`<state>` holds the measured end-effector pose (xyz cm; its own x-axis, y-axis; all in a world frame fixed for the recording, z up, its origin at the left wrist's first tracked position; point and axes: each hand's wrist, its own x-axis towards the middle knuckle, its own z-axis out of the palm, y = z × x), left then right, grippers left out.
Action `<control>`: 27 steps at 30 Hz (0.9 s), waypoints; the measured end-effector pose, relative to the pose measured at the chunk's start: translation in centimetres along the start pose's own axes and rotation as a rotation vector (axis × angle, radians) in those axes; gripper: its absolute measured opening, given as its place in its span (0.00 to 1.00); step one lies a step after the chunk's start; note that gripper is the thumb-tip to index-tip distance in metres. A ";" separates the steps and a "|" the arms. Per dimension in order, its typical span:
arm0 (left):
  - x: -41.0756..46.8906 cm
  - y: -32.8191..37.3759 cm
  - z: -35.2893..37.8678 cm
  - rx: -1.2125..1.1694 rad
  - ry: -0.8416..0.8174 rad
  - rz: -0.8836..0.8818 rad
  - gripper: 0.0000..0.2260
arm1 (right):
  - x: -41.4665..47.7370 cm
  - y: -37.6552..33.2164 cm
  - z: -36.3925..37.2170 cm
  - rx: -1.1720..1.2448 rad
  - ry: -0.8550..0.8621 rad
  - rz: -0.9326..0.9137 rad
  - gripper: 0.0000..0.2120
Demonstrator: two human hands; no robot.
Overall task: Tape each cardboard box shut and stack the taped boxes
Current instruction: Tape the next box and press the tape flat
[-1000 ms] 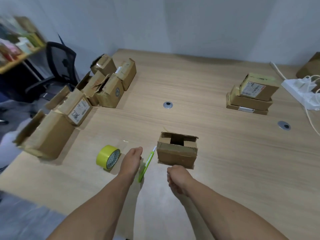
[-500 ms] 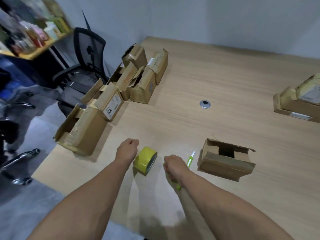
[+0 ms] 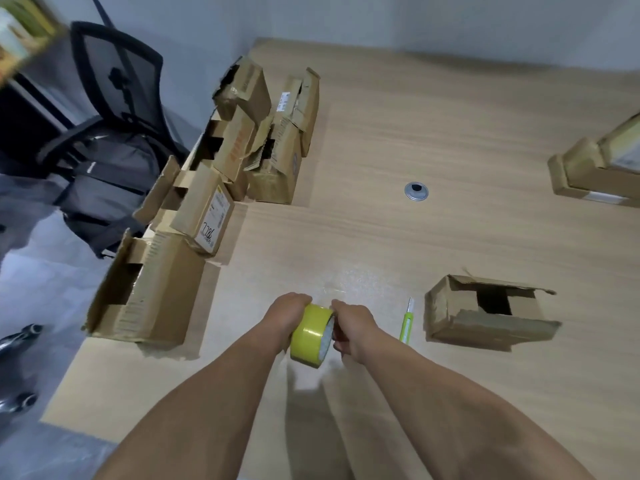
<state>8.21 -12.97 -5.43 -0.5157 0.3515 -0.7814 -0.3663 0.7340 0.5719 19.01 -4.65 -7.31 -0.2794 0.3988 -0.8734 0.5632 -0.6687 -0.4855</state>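
Both hands grasp yellow tape roll (image 3: pixel 312 336) near desk's (image 3: pixel 450 133) front edge: left hand (image 3: pixel 286 318) one side, right hand (image 3: pixel 351 327) other. Open box (image 3: pixel 485 315) right; green cutter (image 3: pixel 406 322) between.

Tape roll (image 3: pixel 311 336) left of cutter (image 3: pixel 406 323), open box (image 3: pixel 485 313) right.

From my feed, the fingers of both hands are tucked behind the tape roll (image 3: pixel 312 336), so I can't see how they grip it. Far right of the hands, the stacked boxes (image 3: pixel 595 171) run off the frame edge. Up left, the shelf (image 3: pixel 20 36) is blurred and cropped.
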 end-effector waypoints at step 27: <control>-4.3 3.1 3.1 -0.177 0.029 0.375 0.06 | -6.5 -1.8 -4.2 0.065 0.018 -0.448 0.08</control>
<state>11.70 -10.39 -1.07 -0.6592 0.5572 -0.5049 -0.2755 0.4458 0.8517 23.09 -3.41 -0.56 -0.4708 0.6680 -0.5763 0.3397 -0.4656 -0.8172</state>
